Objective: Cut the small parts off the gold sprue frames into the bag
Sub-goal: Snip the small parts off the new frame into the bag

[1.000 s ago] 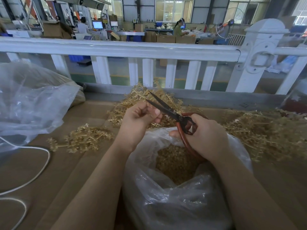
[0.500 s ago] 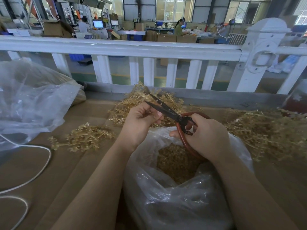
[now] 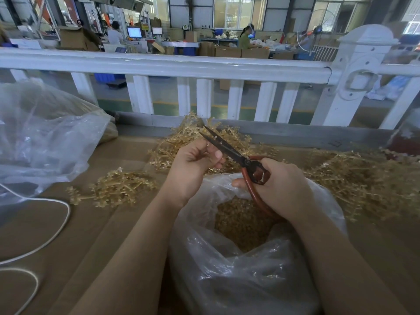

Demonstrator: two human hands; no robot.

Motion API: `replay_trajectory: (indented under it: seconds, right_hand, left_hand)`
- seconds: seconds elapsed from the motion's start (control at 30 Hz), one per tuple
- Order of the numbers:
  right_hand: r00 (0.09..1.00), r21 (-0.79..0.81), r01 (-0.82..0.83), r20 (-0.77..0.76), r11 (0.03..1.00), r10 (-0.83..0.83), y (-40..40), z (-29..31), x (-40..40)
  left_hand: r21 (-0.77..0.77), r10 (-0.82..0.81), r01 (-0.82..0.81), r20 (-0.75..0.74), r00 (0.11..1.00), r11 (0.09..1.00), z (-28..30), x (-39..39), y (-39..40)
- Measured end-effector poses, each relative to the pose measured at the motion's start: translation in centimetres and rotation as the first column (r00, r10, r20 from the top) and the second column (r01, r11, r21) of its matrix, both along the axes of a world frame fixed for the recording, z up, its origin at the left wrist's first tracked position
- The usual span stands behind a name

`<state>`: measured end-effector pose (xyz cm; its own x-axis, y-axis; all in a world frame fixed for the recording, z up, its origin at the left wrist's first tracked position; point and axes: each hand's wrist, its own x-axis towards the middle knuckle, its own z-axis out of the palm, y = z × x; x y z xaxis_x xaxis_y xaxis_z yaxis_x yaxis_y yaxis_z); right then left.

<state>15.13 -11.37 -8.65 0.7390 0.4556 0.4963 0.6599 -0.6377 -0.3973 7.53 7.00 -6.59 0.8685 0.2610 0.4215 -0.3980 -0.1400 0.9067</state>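
The right hand (image 3: 279, 187) grips the red loop handles of a pair of scissors (image 3: 229, 151), fingers curled through and around them. The dark blades stand slightly parted and point toward 11 o'clock, up past the left hand (image 3: 193, 164). That hand is curled into a loose fist, thumb and fingertips pinched together just beside the blades; whatever small piece it holds is hidden by the fingers, so what it pinches cannot be told.

Both hands hover over the mouth of a clear plastic bag (image 3: 227, 280) at 6 o'clock, with a heap of small gold parts (image 3: 241, 223) inside it. A tangled pile of gold sprue frames (image 3: 181, 144) lies behind the hands at 12 o'clock, touching the grey edge of the bench. A larger heap (image 3: 363, 180) spreads at 3 o'clock, and a smaller bunch (image 3: 113, 189) lies apart at 9 o'clock on the brown cardboard surface (image 3: 91, 235).

A second, larger clear bag (image 3: 45, 137) slumps at 10 o'clock. A white cable (image 3: 56, 226) loops at 8 o'clock. A white railing (image 3: 181, 67) crosses behind the bench.
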Motion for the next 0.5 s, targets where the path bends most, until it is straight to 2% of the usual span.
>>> replay_trajectory:
  seconds: [0.27, 0.5]
  right_hand:
    - [1.000, 0.016, 0.019, 0.008, 1.000, -0.020, 0.11, -0.10, 0.01]
    - [0.999, 0.000, 0.029, 0.044, 1.000, -0.029, 0.06, 0.27, -0.41]
  left_hand:
    - [0.005, 0.012, -0.012, -0.016, 1.000, 1.000, -0.07, 0.04, 0.00]
    - [0.096, -0.025, 0.032, -0.070, 0.997, 0.995, -0.11, 0.17, -0.42]
